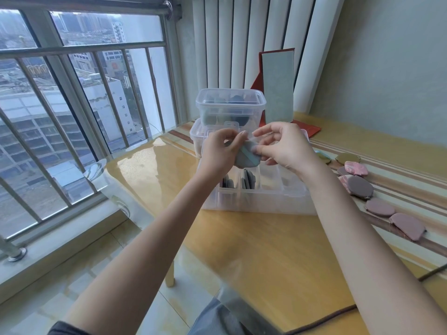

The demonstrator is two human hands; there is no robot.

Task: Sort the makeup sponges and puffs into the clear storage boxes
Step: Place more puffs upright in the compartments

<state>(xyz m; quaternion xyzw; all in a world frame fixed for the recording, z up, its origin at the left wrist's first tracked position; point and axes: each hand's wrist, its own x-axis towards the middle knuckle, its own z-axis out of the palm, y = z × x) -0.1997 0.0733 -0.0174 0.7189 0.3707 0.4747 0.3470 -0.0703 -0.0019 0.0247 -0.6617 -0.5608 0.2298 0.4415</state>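
Both bare forearms reach out over the glossy yellow wooden table (254, 250), and the left hand (221, 153) and right hand (283, 146) pinch one round grey-blue makeup puff (246, 157) between them, fingers curled on its edges. Directly beneath sits the clear divided plastic storage box (256, 192), dark puffs standing in two compartments. Off to the right hand's side, pink and brown round puffs (379, 206) lie in a row.

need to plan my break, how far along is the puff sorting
Partly done. Dark puffs already stand in the divided box, and the stacked tub holds sponges. Both the left hand and right hand hold a grey-blue puff above the box. Pink puffs still wait on the table.
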